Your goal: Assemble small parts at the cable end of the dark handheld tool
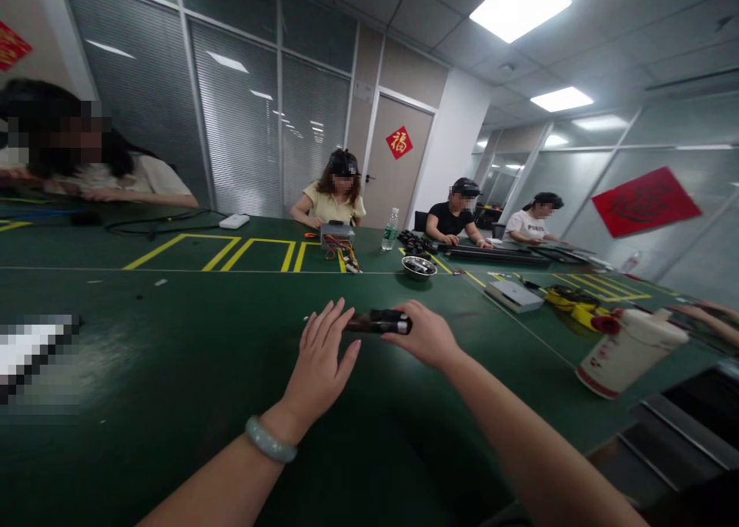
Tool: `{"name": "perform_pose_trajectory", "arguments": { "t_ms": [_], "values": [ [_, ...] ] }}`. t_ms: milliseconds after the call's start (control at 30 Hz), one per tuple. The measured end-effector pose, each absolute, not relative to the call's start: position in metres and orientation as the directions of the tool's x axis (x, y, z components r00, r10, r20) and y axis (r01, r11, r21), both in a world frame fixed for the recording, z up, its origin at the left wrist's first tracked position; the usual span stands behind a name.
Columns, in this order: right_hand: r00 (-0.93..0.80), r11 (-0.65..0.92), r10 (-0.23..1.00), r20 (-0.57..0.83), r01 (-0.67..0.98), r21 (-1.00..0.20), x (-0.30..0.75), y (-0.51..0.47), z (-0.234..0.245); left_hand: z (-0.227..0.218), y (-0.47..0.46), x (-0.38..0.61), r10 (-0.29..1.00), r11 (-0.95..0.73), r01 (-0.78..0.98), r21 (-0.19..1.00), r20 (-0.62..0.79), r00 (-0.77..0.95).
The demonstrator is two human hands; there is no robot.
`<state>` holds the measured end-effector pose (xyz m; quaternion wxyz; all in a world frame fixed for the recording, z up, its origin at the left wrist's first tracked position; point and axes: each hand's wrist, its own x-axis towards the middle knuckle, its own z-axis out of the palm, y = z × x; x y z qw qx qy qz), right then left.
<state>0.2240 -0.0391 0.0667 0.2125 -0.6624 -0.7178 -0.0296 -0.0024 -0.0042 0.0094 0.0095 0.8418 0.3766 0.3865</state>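
Taking the dark object (381,322) as the clock's centre, green desk (190,342) surface stretches toward nine o'clock; the left hand (320,358) spreads its open fingers by the object's near-left end, contact unclear. The right hand (428,336) grips its three-o'clock end. A metal bowl (419,275) sits at one; a white jug (629,350) stands at three, near the desk's edge.

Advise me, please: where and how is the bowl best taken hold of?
Best take the bowl by its raised near rim, probably, from the camera's side: it stands upright with dark pieces inside, and a black pile lies behind.
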Motion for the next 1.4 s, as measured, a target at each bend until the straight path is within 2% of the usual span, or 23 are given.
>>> {"name": "perform_pose_trajectory", "arguments": {
  "t_ms": [100,267,367,500,667,833,967,1067,1133,1200,1333,1400],
  "values": [
    [-0.196,0.286,0.931,0.307,0.916,-0.282,0.181,-0.022,0.042,0.014,-0.007,-0.002,0.601,-0.749,0.611,0.257,0.654,0.460],
    [-0.355,0.479,0.867,0.348,0.786,-0.392,0.150,0.000,0.005,0.004,0.002,-0.003,0.668,-0.694,0.657,0.295,0.605,0.434],
    [-0.344,0.466,0.879,0.329,0.764,-0.446,0.155,0.005,0.004,-0.001,0.006,-0.003,0.712,-0.663,0.669,0.336,0.560,0.424],
    [-0.178,0.318,0.936,0.304,0.796,-0.514,0.182,-0.009,0.023,0.000,0.006,-0.004,0.735,-0.652,0.659,0.375,0.524,0.429],
    [-0.024,0.090,0.985,0.171,0.917,-0.388,0.222,-0.056,0.048,-0.005,0.009,-0.003,0.730,-0.663,0.651,0.369,0.512,0.453],
    [-0.019,0.018,1.000,-0.001,0.972,-0.236,0.225,-0.097,0.042,-0.013,0.013,-0.002,0.721,-0.678,0.661,0.321,0.465,0.513],
    [0.086,-0.083,0.996,0.022,0.989,-0.120,0.209,-0.100,0.016,-0.009,0.012,-0.003,0.737,-0.665,0.662,0.345,0.444,0.509],
    [0.153,-0.143,0.977,0.148,0.987,-0.079,0.209,-0.089,0.000,-0.005,0.009,-0.004,0.756,-0.647,0.664,0.375,0.425,0.497],
    [0.184,-0.158,0.948,0.258,0.980,-0.119,0.217,-0.079,-0.003,-0.003,0.007,-0.004,0.761,-0.643,0.661,0.387,0.427,0.489],
    [0.228,-0.162,0.916,0.329,0.963,-0.217,0.229,-0.065,0.000,-0.001,0.005,-0.004,0.762,-0.640,0.665,0.385,0.431,0.483],
    [0.352,-0.114,0.859,0.373,0.840,-0.530,0.244,-0.027,0.015,0.006,0.000,-0.002,0.745,-0.652,0.683,0.329,0.441,0.500],
    [0.360,-0.068,0.853,0.378,0.795,-0.602,0.246,-0.008,0.019,0.009,-0.003,-0.002,0.722,-0.673,0.681,0.289,0.457,0.519]
  ]
}}
